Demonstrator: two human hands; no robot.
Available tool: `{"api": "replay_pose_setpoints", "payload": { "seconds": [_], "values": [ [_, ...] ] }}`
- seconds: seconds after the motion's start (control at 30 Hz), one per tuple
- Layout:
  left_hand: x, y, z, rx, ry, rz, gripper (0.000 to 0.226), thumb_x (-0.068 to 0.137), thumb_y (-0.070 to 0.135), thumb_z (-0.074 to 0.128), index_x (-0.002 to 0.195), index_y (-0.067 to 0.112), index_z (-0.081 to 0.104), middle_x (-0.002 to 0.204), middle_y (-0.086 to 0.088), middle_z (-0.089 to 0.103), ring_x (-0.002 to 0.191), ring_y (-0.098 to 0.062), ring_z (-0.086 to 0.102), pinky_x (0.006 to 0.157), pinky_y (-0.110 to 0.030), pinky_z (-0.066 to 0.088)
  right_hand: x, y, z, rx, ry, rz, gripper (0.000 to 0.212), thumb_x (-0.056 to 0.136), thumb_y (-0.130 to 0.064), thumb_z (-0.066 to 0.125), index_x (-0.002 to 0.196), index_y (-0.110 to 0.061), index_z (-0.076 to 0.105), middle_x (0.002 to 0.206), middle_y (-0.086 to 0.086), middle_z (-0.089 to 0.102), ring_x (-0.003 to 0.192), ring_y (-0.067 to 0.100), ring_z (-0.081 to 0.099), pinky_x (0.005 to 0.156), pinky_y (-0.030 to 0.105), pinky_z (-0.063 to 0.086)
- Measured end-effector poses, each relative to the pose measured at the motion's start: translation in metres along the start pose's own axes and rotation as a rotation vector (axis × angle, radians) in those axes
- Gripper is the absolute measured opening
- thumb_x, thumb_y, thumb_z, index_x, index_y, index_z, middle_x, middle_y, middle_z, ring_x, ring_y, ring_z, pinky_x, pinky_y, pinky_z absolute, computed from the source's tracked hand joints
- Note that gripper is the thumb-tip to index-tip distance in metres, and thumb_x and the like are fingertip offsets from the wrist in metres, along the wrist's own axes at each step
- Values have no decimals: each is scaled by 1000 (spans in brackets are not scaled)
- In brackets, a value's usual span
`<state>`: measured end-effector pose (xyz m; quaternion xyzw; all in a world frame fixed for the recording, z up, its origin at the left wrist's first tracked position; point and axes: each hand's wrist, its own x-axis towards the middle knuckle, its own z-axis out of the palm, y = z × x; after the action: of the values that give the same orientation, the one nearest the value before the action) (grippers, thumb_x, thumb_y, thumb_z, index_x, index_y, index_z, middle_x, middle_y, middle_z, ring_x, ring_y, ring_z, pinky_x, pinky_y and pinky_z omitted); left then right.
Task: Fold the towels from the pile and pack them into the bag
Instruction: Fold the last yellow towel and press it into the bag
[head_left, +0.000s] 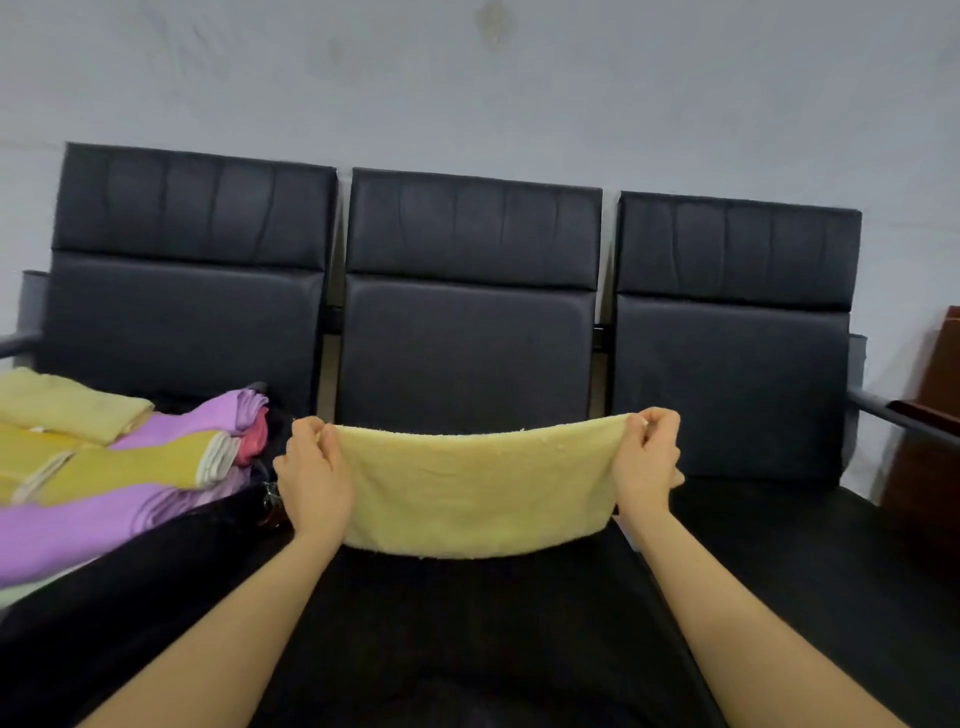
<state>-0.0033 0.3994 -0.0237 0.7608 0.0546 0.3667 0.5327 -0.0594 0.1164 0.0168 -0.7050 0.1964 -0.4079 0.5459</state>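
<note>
At the far left, a pile of towels (119, 467) lies on the left seat of a black three-seat bench (467, 322): pale yellow on top, mustard-yellow ones with white edges below, purple ones spreading toward the viewer, and a bit of pink showing at the pile's right end. Just beside the pile, something black lies across the seat with a small metal clasp (271, 498) on it; whether this is the bag cannot be told.

The left hand (314, 478) pinches the upper left corner of a pale yellow towel (475, 488), fingers curled round the edge. The towel hangs stretched between both hands in front of the middle seat, its top edge sagging slightly and its lower edge curving down above the black seat cushion. The right hand (647, 454) grips the upper right corner, fingers bent over the cloth.

At the far right, a dark reddish wooden piece of furniture (930, 452) stands beside the bench's armrest, against a pale grey wall (467, 78).
</note>
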Motion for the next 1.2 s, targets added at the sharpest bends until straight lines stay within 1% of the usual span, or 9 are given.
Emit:
{"api": "replay_pose_setpoints", "payload": {
  "seconds": [0.23, 0.37, 0.43, 0.5, 0.7, 0.87, 1.03, 1.13, 1.2],
  "values": [
    [-34, -58, -6, 422, -106, 48, 17, 100, 19, 43, 100, 5, 54, 103, -19, 59, 98, -41, 48, 80, -47, 35, -29, 49, 1, -201, -27, 135, 10, 101, -22, 37, 98, -20, 46, 101, 10, 54, 107, 28, 43, 83, 33, 23],
    [-33, -85, 3, 623, -203, 157, 16, 95, 18, 54, 95, 3, 58, 95, -21, 60, 91, -42, 53, 75, -47, 38, -29, 77, 3, -299, -77, 98, 8, 98, -14, 42, 93, -14, 47, 73, -2, 52, 71, 15, 48, 95, 40, 33],
    [-30, -94, 10, 691, -253, 232, 13, 91, 15, 62, 88, 3, 59, 87, -20, 61, 84, -41, 55, 69, -47, 39, -29, 91, 4, -297, -119, 96, 7, 98, -13, 44, 93, -12, 49, 74, -1, 52, 71, 18, 51, 79, 40, 44],
    [-27, -99, 18, 722, -285, 277, 13, 86, 12, 68, 81, 3, 60, 79, -19, 59, 78, -41, 54, 65, -46, 40, -28, 100, 7, -308, -128, 92, 7, 99, -14, 45, 95, -12, 50, 76, 0, 54, 71, 19, 53, 61, 33, 42],
    [2, -97, 47, 785, -256, 463, 15, 79, 10, 74, 79, 4, 60, 75, -14, 58, 71, -36, 55, 61, -43, 43, -7, 109, 24, -288, -49, 46, 9, 99, -18, 45, 98, -12, 51, 72, -1, 53, 61, 13, 48, 54, 30, 38],
    [25, -99, 74, 771, -251, 564, 12, 83, 10, 70, 81, 6, 59, 73, -9, 58, 69, -32, 56, 62, -42, 43, 20, 115, 43, -285, -50, 99, 9, 98, -20, 47, 99, -13, 53, 73, -3, 52, 64, 12, 49, 54, 28, 36],
    [32, -111, 92, 843, -295, 480, 15, 80, 8, 74, 84, 4, 60, 79, -12, 60, 76, -35, 57, 68, -44, 44, 36, 124, 60, -329, -59, 129, 9, 98, -21, 47, 99, -13, 53, 76, -3, 54, 68, 13, 52, 56, 28, 36],
    [24, -117, 98, 939, -359, 461, 38, 63, -2, 79, 98, 1, 63, 101, -19, 64, 93, -39, 59, 74, -48, 44, 34, 131, 67, -419, -125, 102, 8, 97, -18, 48, 102, -14, 54, 83, -2, 59, 85, 24, 60, 69, 34, 47],
    [13, -114, 99, 931, -423, 504, 48, 59, -4, 80, 104, 3, 65, 115, -20, 63, 105, -39, 58, 79, -47, 42, 28, 141, 68, -555, -196, -12, 20, 94, -13, 53, 114, -13, 56, 104, 1, 62, 102, 25, 57, 84, 36, 43]
  ]
}}
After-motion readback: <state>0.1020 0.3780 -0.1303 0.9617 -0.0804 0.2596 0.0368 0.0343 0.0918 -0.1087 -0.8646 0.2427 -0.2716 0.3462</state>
